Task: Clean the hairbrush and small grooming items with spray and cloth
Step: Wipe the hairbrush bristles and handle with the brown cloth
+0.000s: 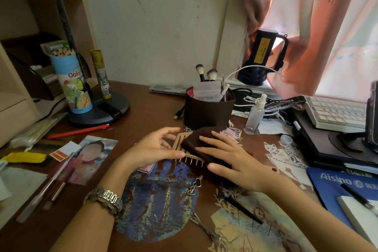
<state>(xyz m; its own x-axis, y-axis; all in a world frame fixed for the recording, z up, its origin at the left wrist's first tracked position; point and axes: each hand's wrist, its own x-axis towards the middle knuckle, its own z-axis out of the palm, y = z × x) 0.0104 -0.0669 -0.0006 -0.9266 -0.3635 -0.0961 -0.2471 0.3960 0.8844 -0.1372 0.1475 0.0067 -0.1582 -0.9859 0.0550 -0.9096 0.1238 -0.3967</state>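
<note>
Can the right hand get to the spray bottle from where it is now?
Probably yes. The right hand lies flat on the brown cloth over the hairbrush; the spray bottle stands upright just beyond it, with nothing between. It must let go of the cloth first.

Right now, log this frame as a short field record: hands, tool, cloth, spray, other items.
left hand: holds the wooden hairbrush by its near-left end
right hand: flat, pressing the brown cloth onto the brush
spray bottle: upright, untouched, right of the dark holder
other items: heart clip, metal clips on the desk
</note>
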